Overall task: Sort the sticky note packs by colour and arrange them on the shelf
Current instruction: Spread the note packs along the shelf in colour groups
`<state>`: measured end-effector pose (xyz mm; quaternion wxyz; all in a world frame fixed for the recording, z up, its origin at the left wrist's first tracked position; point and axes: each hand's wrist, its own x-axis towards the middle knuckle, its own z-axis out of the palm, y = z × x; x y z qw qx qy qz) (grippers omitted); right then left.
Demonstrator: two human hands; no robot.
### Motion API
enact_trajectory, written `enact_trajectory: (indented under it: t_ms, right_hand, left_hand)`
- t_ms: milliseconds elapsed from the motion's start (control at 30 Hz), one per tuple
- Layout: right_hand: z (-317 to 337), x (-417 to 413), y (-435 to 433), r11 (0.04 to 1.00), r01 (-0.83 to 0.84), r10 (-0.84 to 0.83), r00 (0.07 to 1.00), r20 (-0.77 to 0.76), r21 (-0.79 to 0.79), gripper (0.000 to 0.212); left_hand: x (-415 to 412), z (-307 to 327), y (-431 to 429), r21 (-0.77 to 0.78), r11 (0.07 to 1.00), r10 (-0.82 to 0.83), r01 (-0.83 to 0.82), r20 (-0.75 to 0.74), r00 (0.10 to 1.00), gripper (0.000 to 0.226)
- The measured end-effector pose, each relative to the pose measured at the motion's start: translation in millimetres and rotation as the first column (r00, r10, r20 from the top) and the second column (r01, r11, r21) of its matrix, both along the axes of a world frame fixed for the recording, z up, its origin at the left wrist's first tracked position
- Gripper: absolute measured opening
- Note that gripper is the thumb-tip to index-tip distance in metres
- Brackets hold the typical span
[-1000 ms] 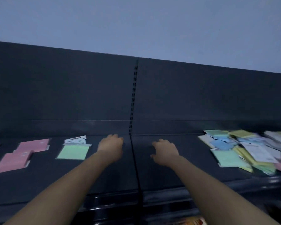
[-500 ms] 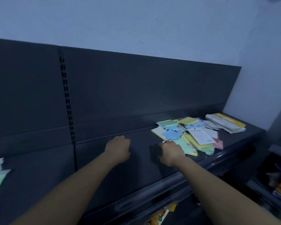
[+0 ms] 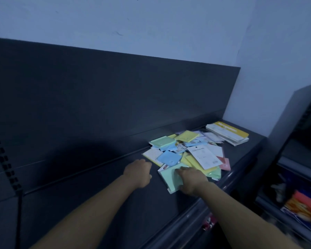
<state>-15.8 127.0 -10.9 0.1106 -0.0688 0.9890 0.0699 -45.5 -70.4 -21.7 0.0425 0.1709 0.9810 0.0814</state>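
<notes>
A mixed pile of sticky note packs (image 3: 188,153) lies on the dark shelf (image 3: 97,194) at its right end: green, blue, yellow, pink and white ones overlapping. My right hand (image 3: 191,181) rests on a pale green pack (image 3: 170,178) at the pile's near edge, fingers over its top and thumb at its lower side. My left hand (image 3: 138,172) hovers just left of the pile, fingers curled, nothing in it. A blue pack (image 3: 169,158) lies between the two hands, further back.
A stack of long white and yellow packs (image 3: 228,133) lies at the shelf's far right corner. The shelf's back panel (image 3: 115,97) rises behind. A second rack (image 3: 302,194) with coloured goods stands to the right. The shelf's front lip (image 3: 187,218) runs below my arms.
The view has swung right, past the sorted pink and green packs, to the mixed pile. Both hands moved right; my right hand has landed on the pale green pack.
</notes>
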Motion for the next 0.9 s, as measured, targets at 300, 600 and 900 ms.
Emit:
enact_trajectory:
  t_ms: [300, 600, 900]
  right_hand:
    - [2, -32, 23, 0.997, -0.081, 0.08, 0.996, -0.035, -0.009, 0.084]
    - [5, -78, 39, 0.981, -0.098, 0.109, 0.992, 0.06, -0.165, 0.094]
    - [5, -126, 28, 0.99, -0.04, 0.053, 0.995, 0.09, -0.136, 0.097]
  left_hand:
    - [-53, -14, 37, 0.112, 0.99, 0.081, -0.091, 0.093, 0.992, 0.035]
    - [-105, -29, 54, 0.117, 0.931, 0.306, -0.346, 0.268, 0.914, 0.092]
    - [-126, -25, 40, 0.408, 0.687, 0.39, -0.601, 0.491, 0.779, 0.099]
